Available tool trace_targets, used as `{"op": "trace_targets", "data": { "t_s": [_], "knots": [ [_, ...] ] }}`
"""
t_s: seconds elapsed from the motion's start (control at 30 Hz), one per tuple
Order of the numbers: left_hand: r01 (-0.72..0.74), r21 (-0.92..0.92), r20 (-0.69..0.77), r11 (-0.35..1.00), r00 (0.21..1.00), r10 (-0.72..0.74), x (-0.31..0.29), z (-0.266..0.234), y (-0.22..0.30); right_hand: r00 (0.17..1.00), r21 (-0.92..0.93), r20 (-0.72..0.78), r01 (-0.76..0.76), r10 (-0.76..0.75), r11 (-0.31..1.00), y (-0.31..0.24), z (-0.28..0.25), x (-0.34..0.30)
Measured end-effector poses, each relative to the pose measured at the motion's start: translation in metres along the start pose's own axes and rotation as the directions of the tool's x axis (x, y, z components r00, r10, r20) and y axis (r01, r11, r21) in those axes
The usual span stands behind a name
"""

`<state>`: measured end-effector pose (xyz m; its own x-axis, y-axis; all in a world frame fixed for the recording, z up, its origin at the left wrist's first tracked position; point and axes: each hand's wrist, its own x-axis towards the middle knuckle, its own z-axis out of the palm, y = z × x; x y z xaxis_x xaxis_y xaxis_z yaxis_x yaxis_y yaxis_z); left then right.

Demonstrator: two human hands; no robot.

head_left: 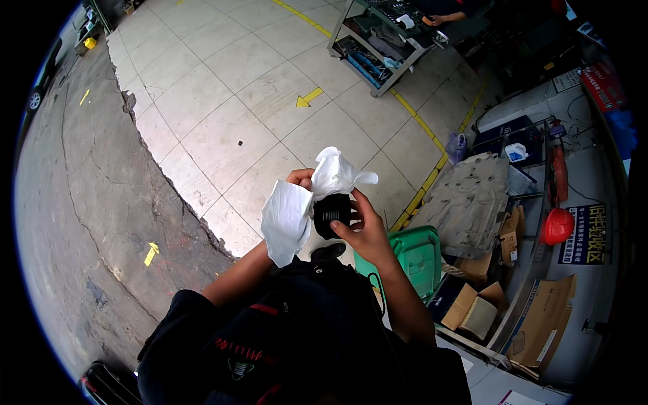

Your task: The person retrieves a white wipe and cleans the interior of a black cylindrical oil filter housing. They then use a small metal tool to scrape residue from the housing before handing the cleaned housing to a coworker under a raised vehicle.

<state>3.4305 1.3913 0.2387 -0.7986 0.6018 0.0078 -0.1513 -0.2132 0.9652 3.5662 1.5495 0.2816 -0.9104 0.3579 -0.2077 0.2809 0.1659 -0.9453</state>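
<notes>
In front of my chest, my right hand (366,231) is closed round a short black ribbed cylinder (331,214), thumb on the near side and fingers on the far side. Crumpled white paper or cloth (286,221) hangs beside the cylinder's left face and also stands up above it. My left hand (301,177) grips this white sheet, its fingertips showing at the top while the sheet covers the rest. Whether the left fingers also touch the cylinder is hidden. What exactly the cylinder is, I cannot make out.
Close by my right forearm stands a green bin (415,260). A shelf with opened cardboard boxes (540,324), a large grey panel (466,202) and a red helmet (559,226) runs along the right. Farther off, a person's hand (442,19) is above a tool cart (378,50).
</notes>
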Motion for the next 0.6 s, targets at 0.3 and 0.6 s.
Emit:
{"op": "trace_targets", "data": {
  "t_s": [0.3, 0.6],
  "knots": [
    [0.157, -0.045, 0.195, 0.987, 0.970, -0.145, 0.013, 0.001, -0.036, 0.999, -0.556, -0.050, -0.045, 0.020, 0.830, -0.040, 0.006, 0.015],
    [0.463, -0.725, 0.364, 0.510, 0.886, -0.287, 0.004, -0.012, -0.073, 0.933, -0.245, -0.255, 0.191, -0.254, 0.950, -0.018, 0.023, 0.009]
  ]
}}
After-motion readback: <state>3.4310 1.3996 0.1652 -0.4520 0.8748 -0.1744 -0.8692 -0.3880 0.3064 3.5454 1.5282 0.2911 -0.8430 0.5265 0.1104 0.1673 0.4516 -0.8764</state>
